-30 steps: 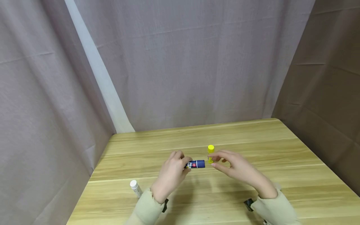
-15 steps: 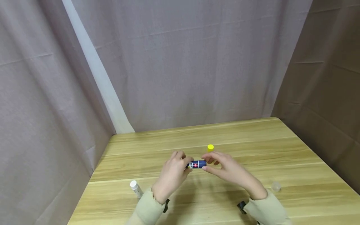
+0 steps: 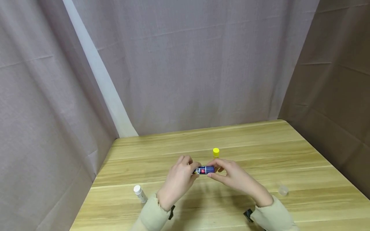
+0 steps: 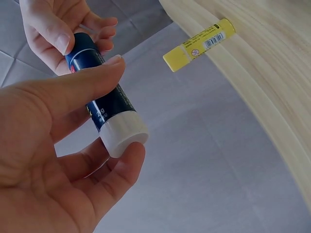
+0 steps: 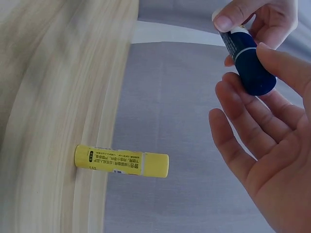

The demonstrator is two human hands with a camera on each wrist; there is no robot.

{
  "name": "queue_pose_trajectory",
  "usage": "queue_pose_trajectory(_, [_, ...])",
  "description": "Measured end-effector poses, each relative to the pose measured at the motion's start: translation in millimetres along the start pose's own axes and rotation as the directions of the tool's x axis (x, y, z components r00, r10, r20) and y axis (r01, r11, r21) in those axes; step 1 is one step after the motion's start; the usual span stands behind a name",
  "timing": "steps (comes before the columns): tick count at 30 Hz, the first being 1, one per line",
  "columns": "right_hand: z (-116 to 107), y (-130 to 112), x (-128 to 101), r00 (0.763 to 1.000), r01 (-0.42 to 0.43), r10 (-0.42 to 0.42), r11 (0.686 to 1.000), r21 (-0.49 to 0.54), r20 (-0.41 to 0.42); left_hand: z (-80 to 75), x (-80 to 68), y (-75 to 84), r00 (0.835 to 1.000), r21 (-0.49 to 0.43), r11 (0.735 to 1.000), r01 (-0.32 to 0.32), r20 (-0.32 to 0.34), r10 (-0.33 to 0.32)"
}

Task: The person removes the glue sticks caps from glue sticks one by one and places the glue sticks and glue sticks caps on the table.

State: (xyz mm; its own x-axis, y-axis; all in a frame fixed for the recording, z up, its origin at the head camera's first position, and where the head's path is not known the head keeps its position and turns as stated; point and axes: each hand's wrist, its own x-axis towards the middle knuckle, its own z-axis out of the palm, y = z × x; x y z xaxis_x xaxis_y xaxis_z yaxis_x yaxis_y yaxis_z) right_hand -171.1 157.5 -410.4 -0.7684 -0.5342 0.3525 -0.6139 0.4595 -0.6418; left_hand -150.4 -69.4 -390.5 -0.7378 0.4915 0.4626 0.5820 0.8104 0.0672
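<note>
A dark blue glue stick lies sideways between both hands over the table. My left hand grips its body near the white base, thumb along the barrel. At the other end, my right hand pinches the blue cap between thumb and fingers. Just behind the right fingers a yellow glue stick stands upright on the table; both wrist views show its printed label, while the head view has its lower part hidden by the right hand.
A white tube with a white lid stands beside the left forearm. Toward the right lies a small translucent cap. The wooden table is bordered by grey curtains at the back and left, a brown one at the right.
My right hand has moved left from beside the yellow glue stick to the blue cap and now pinches it. The left hand keeps its grip, with the blue glue stick shifted slightly right.
</note>
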Motion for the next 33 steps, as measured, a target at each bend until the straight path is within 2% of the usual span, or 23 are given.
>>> queue_pose_trajectory(8, [3, 2, -3, 0.999, 0.025, -0.026, 1.0, 0.013, 0.019, -0.5, -4.9, 0.0, 1.0, 0.0, 1.0, -0.01, 0.015, 0.01])
queue_pose_trajectory(15, [6, 3, -5, 0.998, 0.068, -0.068, 0.997, 0.038, 0.001, -1.6, -7.2, 0.3, 0.999, -0.002, 1.0, -0.004, 0.042, 0.004])
queue_pose_trajectory(33, [9, 4, -10, 0.985, 0.152, -0.155, 0.987, -0.048, -0.073, -1.6, -9.3, 0.4, 0.998, -0.011, 1.0, -0.003, 0.062, 0.004])
